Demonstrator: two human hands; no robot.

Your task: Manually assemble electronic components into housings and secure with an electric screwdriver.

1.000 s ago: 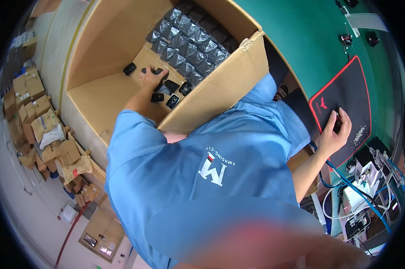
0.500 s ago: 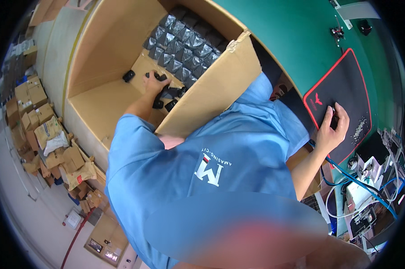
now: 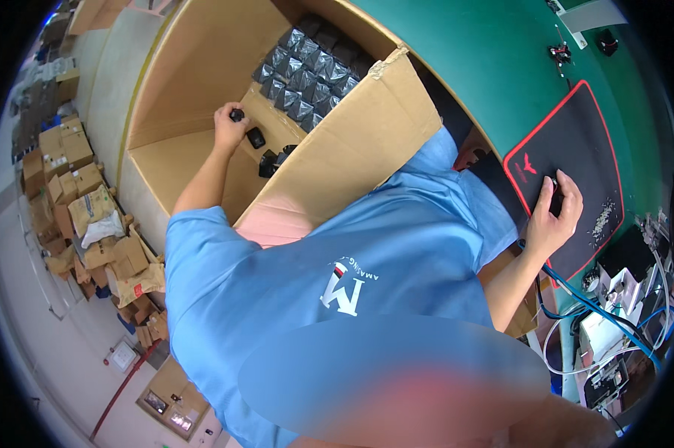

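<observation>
Inside the large cardboard box (image 3: 367,142), my left hand (image 3: 229,128) is closed, its fingertips on a small rounded black part (image 3: 237,115). Just beside that hand lies another loose black part (image 3: 256,137). More black pieces (image 3: 268,163) sit in a cluster by the near wall of the box, partly hidden by it. Rows of black items in shiny clear wrap (image 3: 303,78) fill the box's far side. Over the red-edged black mat (image 3: 568,149), my right hand (image 3: 557,213) is curled, thumb and forefinger together on something small and dark that I cannot make out.
Small pale bits (image 3: 603,222) are scattered on the mat, which lies on a green tabletop (image 3: 456,52). Blue cables (image 3: 587,299) and metal equipment (image 3: 613,321) crowd the right edge. A pile of cartons and parcels (image 3: 91,216) stands at the far left.
My left hand has moved left, away from the cluster of black pieces, carrying a small black part. The box appears slightly shifted right in view. My right hand has stayed put.
</observation>
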